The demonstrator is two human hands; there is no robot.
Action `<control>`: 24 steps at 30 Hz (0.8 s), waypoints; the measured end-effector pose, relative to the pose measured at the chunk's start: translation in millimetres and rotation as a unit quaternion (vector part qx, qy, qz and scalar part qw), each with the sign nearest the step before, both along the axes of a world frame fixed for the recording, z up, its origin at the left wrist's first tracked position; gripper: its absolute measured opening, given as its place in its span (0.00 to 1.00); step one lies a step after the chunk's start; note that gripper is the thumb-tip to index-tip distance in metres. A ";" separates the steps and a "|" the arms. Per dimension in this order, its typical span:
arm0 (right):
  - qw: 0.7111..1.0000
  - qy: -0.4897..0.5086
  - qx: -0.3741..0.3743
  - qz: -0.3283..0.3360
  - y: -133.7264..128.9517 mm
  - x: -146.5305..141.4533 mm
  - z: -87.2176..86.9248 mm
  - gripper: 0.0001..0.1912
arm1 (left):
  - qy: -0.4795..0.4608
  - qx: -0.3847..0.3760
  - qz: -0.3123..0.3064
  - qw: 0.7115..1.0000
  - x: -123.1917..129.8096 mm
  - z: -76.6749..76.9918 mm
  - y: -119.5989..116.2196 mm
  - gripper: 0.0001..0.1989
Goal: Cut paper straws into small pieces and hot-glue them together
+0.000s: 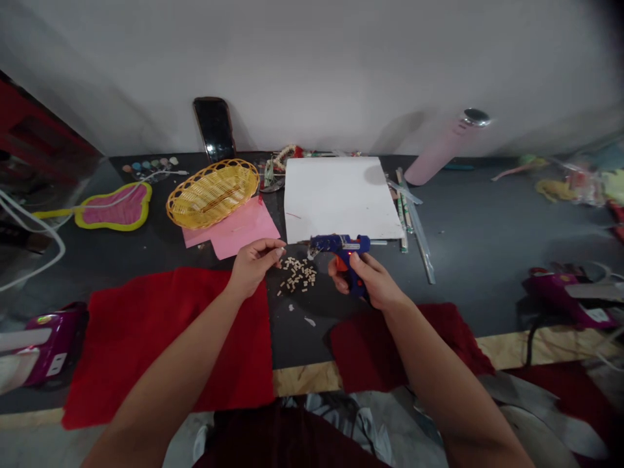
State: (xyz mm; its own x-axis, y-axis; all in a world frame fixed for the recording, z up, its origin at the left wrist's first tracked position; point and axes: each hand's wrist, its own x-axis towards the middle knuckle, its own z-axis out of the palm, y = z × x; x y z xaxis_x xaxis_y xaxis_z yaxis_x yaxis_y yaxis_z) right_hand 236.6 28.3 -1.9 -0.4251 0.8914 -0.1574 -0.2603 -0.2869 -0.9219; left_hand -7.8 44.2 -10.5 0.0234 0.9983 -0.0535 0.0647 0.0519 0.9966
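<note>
My right hand (363,276) is wrapped round the handle of a blue glue gun (344,245), whose nozzle points left toward my left hand. My left hand (258,263) is closed in a pinch, with a small pale piece just showing at the fingertips; what it is cannot be made out. Several small beige pieces (298,274) lie loose on the dark table between both hands. Just beyond the glue gun is a white board (338,198). Pink paper (246,231) lies beyond my left hand, partly under a yellow wicker basket (213,194).
Red cloths (180,338) (370,351) lie under both forearms. At the back stand a phone (214,130) and a pink bottle (443,151). Clear sticks (420,237) lie right of the board. Purple devices (53,344) (565,296) sit at both sides, and white cables (49,237) at left.
</note>
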 end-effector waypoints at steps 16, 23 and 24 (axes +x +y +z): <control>0.992 0.028 -0.026 -0.120 10.1 4.5 4.9 0.15 | 0.366 0.243 -0.228 0.869 -15.8 9.0 -5.7 0.07; 0.992 0.033 -0.025 -0.115 9.2 4.3 4.8 0.15 | 0.418 0.189 -0.263 0.849 -23.8 11.7 -13.7 0.05; 0.993 0.031 -0.026 -0.115 9.2 3.8 5.5 0.15 | 0.417 0.186 -0.264 0.850 -22.6 11.7 -14.7 0.05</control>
